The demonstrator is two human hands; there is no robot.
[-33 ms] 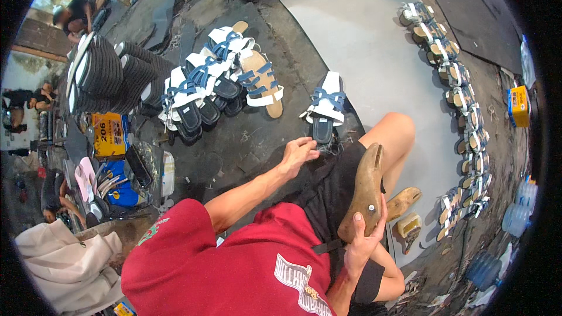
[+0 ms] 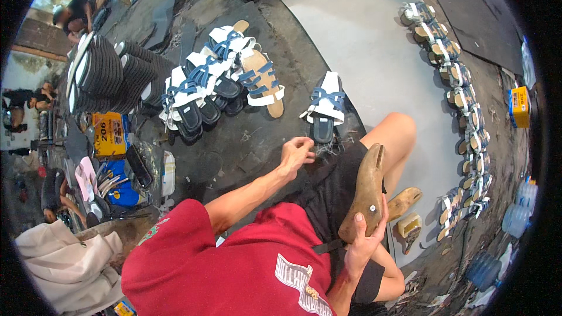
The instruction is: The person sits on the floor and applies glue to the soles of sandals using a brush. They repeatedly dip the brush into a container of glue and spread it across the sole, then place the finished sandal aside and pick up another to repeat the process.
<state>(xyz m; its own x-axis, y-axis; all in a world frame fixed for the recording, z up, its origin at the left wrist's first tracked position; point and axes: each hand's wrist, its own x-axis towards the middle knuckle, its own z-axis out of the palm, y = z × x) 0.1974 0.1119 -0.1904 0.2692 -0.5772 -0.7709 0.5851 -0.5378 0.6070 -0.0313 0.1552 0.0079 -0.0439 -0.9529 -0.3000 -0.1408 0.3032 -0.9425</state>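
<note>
My right hand is closed around the lower end of a brown wooden shoe last, which it holds upright over my black shorts. My left hand reaches forward to the dark floor, fingers curled. It is just short of the heel of a blue-and-white strapped sandal. Whether those fingers pinch anything is too small to tell. I sit with my right knee raised, wearing a red shirt.
A pile of blue-and-white sandals lies ahead, with stacked dark soles to its left. A grey sheet carries a curved row of strapped sandals. Another wooden last lies by my leg. People sit at the far left.
</note>
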